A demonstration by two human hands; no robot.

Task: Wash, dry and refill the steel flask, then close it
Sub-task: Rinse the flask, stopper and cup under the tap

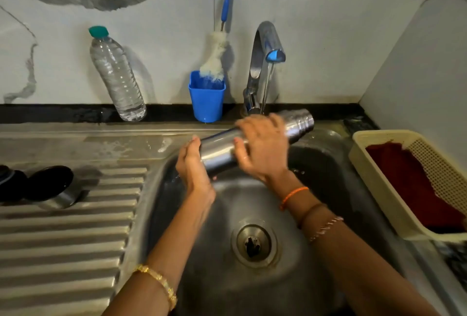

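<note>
Over the sink [328, 164] basin, at about twelve o'clock from the drain [253, 242], the steel flask [222, 147] is held nearly horizontal, its mouth end tilted up toward two o'clock, close below the tap [265, 45]. Water runs from the tap in a thin stream and falls just behind the flask at the right hand; whether it strikes the flask cannot be told. The left hand [193, 164] cups the flask's base end, thumb on top and fingers curled under it. The right hand [262, 144] lies over the flask's middle with fingers wrapped round the body; the hand is blurred, which suggests rubbing or turning.

Assessment: the washing step is in hand, at the outside rinse. Drying, refilling and closing remain.

At nine o'clock on the ribbed drainboard [63, 240] lie two dark caps [50, 184], apparently the flask's lid parts. At eleven o'clock stands a plastic water bottle [116, 75], capped, likely the refill source. A blue cup [207, 101] with a long brush [214, 60] stands just left of the tap. At three o'clock a cream basket [374, 149] holds a red cloth [404, 181].

Next move calls for draining the flask mouth-down, shutting the tap, then reaching right for the cloth with a firm grip on the wet steel.
</note>
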